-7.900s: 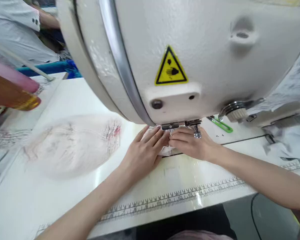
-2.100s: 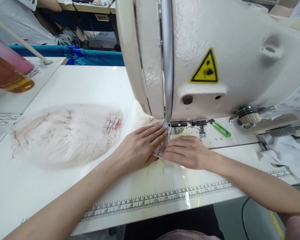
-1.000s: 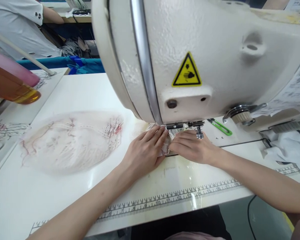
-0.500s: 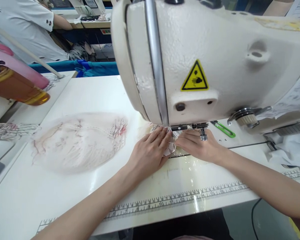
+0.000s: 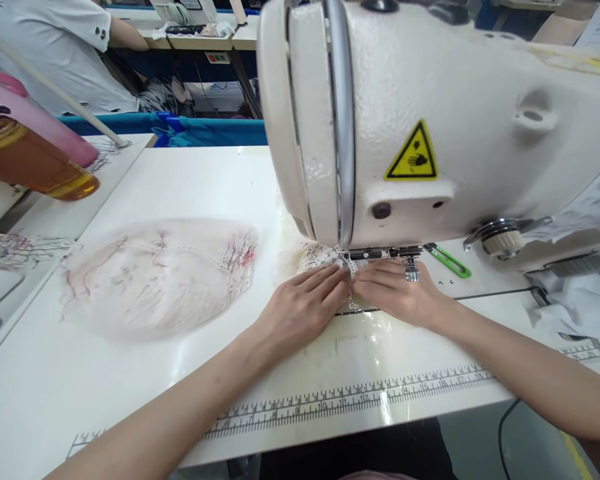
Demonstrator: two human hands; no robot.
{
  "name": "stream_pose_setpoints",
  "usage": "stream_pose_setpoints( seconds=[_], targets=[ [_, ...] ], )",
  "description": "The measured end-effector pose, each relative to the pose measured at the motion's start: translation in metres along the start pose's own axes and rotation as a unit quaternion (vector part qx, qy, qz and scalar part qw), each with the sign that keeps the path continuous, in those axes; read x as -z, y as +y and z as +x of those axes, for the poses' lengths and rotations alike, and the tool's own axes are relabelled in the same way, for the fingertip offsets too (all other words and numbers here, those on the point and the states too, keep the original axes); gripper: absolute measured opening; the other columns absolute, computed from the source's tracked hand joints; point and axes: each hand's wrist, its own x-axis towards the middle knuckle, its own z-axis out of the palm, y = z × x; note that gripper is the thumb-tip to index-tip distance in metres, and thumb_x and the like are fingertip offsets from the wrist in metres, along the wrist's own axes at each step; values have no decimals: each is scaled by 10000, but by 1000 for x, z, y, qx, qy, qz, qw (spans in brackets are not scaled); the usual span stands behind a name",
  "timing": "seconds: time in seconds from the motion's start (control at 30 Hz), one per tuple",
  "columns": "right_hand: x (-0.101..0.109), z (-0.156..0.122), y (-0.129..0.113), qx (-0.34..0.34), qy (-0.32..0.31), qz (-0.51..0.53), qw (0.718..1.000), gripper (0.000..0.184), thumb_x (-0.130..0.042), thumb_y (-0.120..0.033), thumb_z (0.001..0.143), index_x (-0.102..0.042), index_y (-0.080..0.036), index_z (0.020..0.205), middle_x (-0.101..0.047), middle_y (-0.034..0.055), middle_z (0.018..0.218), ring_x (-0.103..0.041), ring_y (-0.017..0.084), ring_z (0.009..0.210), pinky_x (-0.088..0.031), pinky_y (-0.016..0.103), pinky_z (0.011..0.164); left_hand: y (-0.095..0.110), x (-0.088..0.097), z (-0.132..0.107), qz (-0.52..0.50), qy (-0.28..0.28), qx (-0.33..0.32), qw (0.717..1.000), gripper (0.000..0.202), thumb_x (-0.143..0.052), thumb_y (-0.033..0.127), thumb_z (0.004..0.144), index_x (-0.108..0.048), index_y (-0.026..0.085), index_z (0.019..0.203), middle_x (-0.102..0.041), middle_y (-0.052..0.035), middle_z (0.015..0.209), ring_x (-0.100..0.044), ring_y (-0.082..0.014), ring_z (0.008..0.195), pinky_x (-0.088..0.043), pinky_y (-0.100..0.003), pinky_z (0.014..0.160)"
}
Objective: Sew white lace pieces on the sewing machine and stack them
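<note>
White lace trim [image 5: 352, 303] lies under the needle area of a cream sewing machine [image 5: 460, 100]. My left hand [image 5: 307, 300] rests flat on its left side, fingers stretched out close together and pressing it down. On the other side my right hand [image 5: 403, 287] has its bent fingers closed at the edge of the lace; its thumb is hidden. The fingertips of both hands are almost at the presser foot, which is mostly covered by the machine head. More patterned lace shows behind my left fingers.
A sheer, pale fabric piece [image 5: 165, 280] lies on the white table to the left. Green thread snips [image 5: 450, 261] lie right of the needle area. An amber bottle [image 5: 35, 160] and a pink bottle [image 5: 55, 127] stand left. A ruler strip [image 5: 330, 403] runs along the front edge. Another person [image 5: 55, 53] sits beyond.
My left hand has shifted slightly, its fingers now lower beside the lace, and less lace shows between my hands. My right hand stays nearly in place. The view has turned a little left.
</note>
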Motion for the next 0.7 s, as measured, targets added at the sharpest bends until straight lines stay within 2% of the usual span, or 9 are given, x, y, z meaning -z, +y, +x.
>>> stream_pose_setpoints(
  seconds=[0.07,0.17,0.4,0.7],
  targets=[
    [0,1,-2,12,-13,34,999,132,-555,-89,867,-617,-186,931,-716,-29,907,-652,111,865,-523,256,733,-1,0,0,2,4,3,1000,236,-468,167,943,-650,80,1064,-680,-116,1161,-648,-221,1089,-561,-353,937],
    [-4,2,-4,11,-45,57,997,154,-523,-77,885,-628,-179,933,-720,-31,921,-653,108,892,-532,272,823,-3,0,0,3,9,15,1000,236,-460,178,943,-658,85,1031,-692,-108,1138,-657,-216,1070,-564,-344,932],
    [-12,2,-9,-34,-96,64,993,281,-446,-70,920,-652,-247,993,-712,-26,992,-620,113,960,-516,291,840,-7,0,1,-1,0,47,999,228,-444,151,925,-661,102,977,-698,-97,1133,-665,-210,1058,-571,-338,923],
    [-12,1,-3,-58,-118,94,987,297,-443,-53,913,-660,-226,1016,-709,14,1054,-630,134,980,-521,297,844,-6,0,2,17,-20,58,998,242,-410,145,950,-640,84,998,-689,-120,1151,-652,-226,1086,-557,-354,942]
  ],
)
